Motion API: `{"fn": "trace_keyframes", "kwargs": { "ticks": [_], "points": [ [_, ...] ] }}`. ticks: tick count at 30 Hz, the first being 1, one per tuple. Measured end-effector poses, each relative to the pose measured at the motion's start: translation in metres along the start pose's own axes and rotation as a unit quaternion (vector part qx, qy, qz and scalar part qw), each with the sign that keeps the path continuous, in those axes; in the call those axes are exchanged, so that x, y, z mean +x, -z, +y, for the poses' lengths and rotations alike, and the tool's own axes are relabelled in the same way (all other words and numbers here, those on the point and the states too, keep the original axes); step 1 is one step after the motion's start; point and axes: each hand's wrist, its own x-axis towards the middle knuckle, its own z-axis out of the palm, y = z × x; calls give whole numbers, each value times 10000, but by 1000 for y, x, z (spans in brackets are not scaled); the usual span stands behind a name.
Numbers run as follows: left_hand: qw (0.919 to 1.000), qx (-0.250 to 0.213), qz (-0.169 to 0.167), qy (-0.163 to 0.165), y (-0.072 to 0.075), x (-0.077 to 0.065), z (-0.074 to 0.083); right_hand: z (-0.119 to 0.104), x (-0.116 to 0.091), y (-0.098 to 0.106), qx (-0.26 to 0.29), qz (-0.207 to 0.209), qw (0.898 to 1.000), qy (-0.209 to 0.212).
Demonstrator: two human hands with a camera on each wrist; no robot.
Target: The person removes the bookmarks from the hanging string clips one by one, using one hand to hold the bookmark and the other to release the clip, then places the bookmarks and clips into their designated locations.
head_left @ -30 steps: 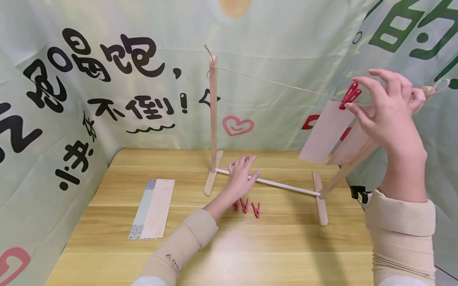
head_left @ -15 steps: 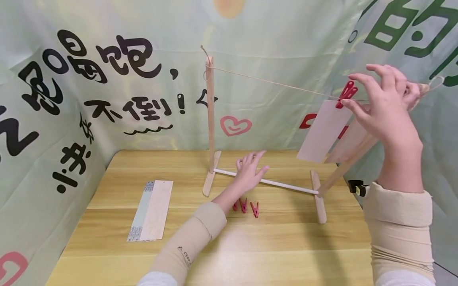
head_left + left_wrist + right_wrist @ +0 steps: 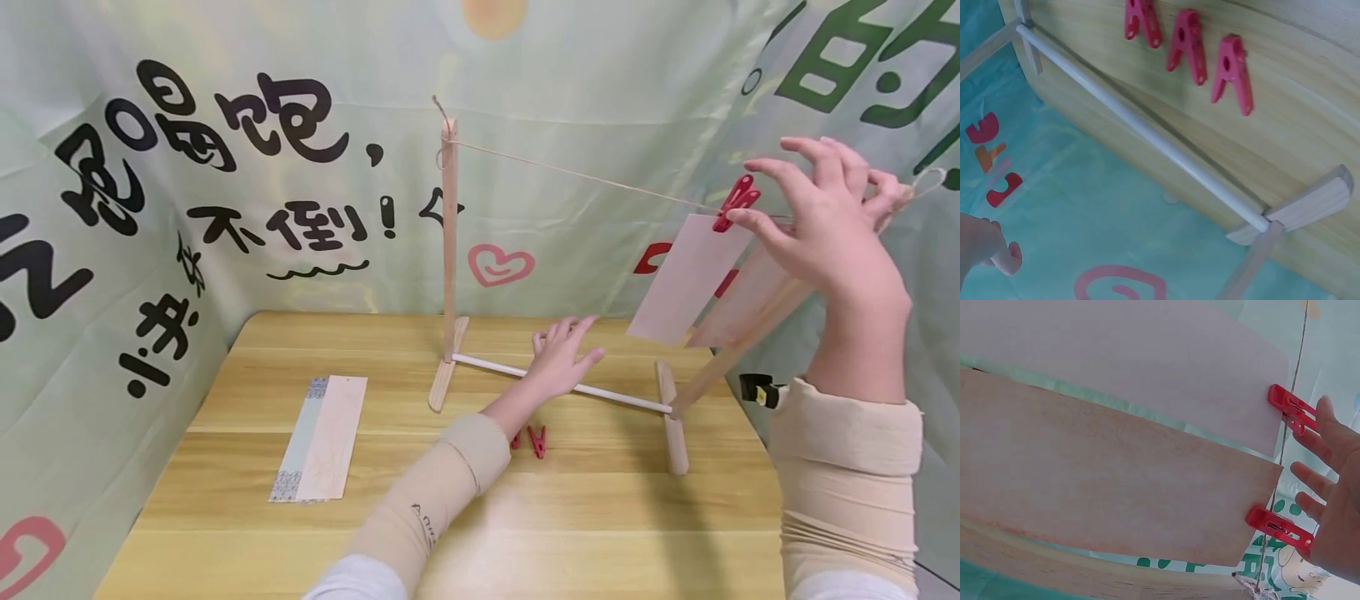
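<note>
A printed cloth (image 3: 570,92) spans the background, and a wood-grained table (image 3: 630,533) fills the head view around 6 o'clock. On it stands a wooden rack (image 3: 448,250), posts near 12 and just past 3, with a white rod (image 3: 487,365) joining its feet. At half past 2, the right hand (image 3: 832,221) has thumb and forefinger at a red peg (image 3: 738,202); I cannot tell whether they pinch it or merely touch it. At 4 o'clock, near the centre, the left hand (image 3: 558,367) holds nothing, fingers spread apart. Around 3 o'clock two pale cards (image 3: 681,279) hang side by side. At 8 o'clock a pink card (image 3: 337,437) lies overlapping a blue one (image 3: 303,429). Three loose pegs (image 3: 1186,47) lie at 5 o'clock, partly sleeve-hidden in the head view. Another peg (image 3: 1279,528) clips the second hanging card to a thin string (image 3: 581,173).
</note>
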Motion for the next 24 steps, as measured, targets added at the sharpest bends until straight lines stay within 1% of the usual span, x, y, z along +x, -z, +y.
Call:
{"fn": "trace_keyframes", "kwargs": {
  "ticks": [5, 10, 13, 17, 20, 24],
  "points": [
    [9999, -40, -101, -29, -4, 4, 9, 0, 2, -1, -22, -106, 9999, -24],
    [9996, 117, -222, -112, -8, 9, 16, -1, 4, -3, -10, -144, 9999, -56],
    [9996, 47, -251, -116, -10, 12, 21, 0, 5, -5, -2, -166, 9998, -108],
    [9997, -95, -192, -86, -11, 16, 28, 0, 5, -6, 13, -157, 9997, -204],
    [9999, -69, -116, -69, -10, 19, 31, -1, 5, -7, 62, -126, 9995, -266],
    [10000, 19, -11, -75, -10, 21, 34, -1, 5, -9, 164, -44, 9996, -208]
  ]
}}
